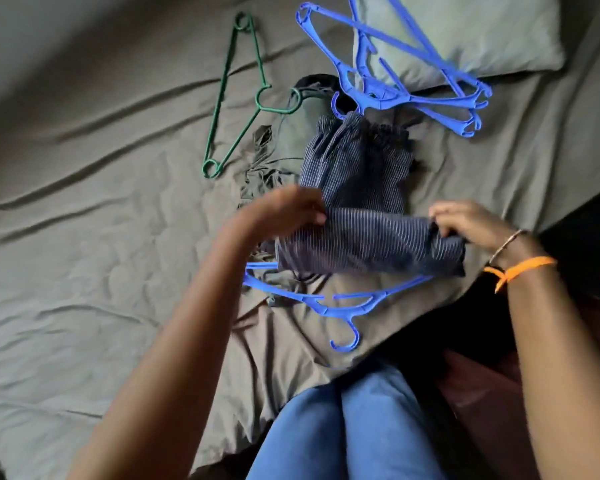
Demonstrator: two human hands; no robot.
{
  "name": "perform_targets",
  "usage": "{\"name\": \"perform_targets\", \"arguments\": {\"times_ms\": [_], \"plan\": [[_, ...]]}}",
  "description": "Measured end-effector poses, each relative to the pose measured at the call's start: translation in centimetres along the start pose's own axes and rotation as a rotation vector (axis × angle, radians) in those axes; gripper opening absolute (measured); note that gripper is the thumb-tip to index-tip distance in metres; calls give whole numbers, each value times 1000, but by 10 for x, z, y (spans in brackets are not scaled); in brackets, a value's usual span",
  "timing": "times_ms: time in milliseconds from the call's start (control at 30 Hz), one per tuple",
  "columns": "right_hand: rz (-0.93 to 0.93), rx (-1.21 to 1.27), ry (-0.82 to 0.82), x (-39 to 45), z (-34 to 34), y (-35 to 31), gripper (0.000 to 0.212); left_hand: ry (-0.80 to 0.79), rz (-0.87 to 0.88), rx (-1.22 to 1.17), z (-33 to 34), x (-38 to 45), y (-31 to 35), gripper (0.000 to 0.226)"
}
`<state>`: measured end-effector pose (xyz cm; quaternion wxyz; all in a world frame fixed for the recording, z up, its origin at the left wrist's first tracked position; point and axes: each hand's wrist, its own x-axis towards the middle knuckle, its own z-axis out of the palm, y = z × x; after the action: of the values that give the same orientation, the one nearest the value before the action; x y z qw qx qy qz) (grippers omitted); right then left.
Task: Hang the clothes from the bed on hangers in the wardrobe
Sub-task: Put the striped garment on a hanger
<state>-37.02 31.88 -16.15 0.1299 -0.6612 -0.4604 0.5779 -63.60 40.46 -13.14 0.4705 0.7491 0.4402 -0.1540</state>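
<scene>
The striped garment (364,216), dark blue with thin pale lines, lies across the bed (84,271) right in front of my knees, its near end folded over and lifted a little between my hands. My left hand (291,211) has its fingers curled onto the left edge of the fold, though it is blurred and I cannot make out the grip finely; my right hand (465,221) pinches the right edge, with an orange band (520,268) and a thin bracelet (506,244) on that wrist. Just under the fold, nearest me, a blue hanger (336,306) rests on the sheet with its hook pointing toward my jeans (343,427); the cloth covers part of its bar. Beyond the striped piece, an olive garment (291,133) lies bunched beneath it. Farther left, a green hanger (236,98) lies flat, its hook touching the olive cloth. At the far side, a heap of blue hangers (395,64) leans partly on a pillow (465,32).
</scene>
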Motion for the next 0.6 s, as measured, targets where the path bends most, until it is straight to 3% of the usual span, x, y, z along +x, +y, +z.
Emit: {"name": "perform_targets", "arguments": {"times_ms": [67, 133, 200, 267, 300, 367, 433, 500, 533, 600], "plan": [[-40, 220, 185, 19, -28, -11, 16, 179, 89, 7, -36, 20, 16, 17], [-112, 296, 469, 39, -51, -22, 19, 431, 144, 32, -68, 43, 34, 24], [-204, 160, 783, 54, -61, -32, 25, 685, 150, 169, -85, 65, 48, 47], [-282, -115, 988, 62, -54, -34, 48, 781, 79, 312, -82, 82, 50, 66], [-318, -218, 1021, 64, -41, -30, 49, 770, 49, 344, -69, 88, 49, 65], [-406, -346, 852, 65, -5, -11, 39, 689, 11, 371, -25, 91, 40, 52], [-334, -438, 383, 64, 33, 23, 34, 588, -55, 306, 30, 81, 25, 46], [-133, -759, -12, 58, 69, 62, 44, 639, -98, 131, 83, 64, 13, 48], [-66, -901, -68, 53, 83, 78, 50, 698, -131, -3, 105, 54, 9, 42], [-105, -977, -24, 45, 102, 91, 41, 769, -263, -353, 141, 35, 2, 27]]}}
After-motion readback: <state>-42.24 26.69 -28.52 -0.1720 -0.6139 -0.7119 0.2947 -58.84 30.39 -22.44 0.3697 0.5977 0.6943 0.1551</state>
